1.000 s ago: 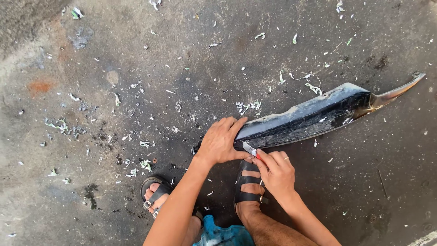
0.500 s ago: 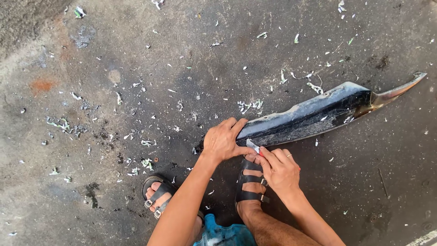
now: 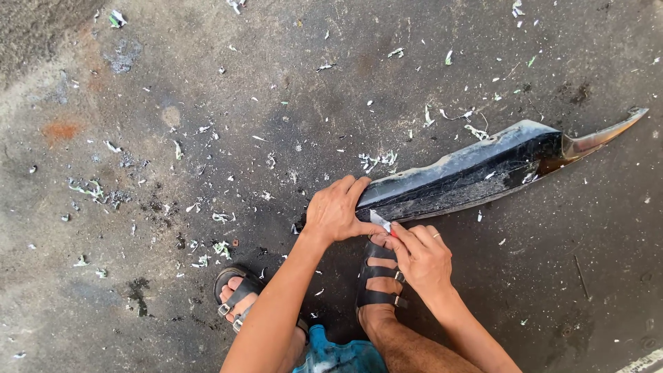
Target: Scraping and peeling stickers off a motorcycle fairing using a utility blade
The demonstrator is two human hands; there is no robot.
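Note:
A long dark, curved plastic panel [image 3: 476,173] lies on the concrete floor, its pointed shiny tip at the right. My left hand [image 3: 336,209] presses down on the panel's near left end, fingers wrapped over its edge. My right hand [image 3: 421,257] grips a small blade [image 3: 379,221] with a red handle, its tip touching the panel's lower edge just beside my left thumb. A ring shows on one right finger.
My feet in black sandals [image 3: 376,276] stand just below the panel, the left foot [image 3: 238,293] further left. Pale shavings [image 3: 376,160] and scraps are scattered over the stained grey concrete floor [image 3: 207,83]. A white line crosses the bottom right corner.
Both hands and the blade have stayed at the panel's left end, with only slight shifts. The view has drifted a little.

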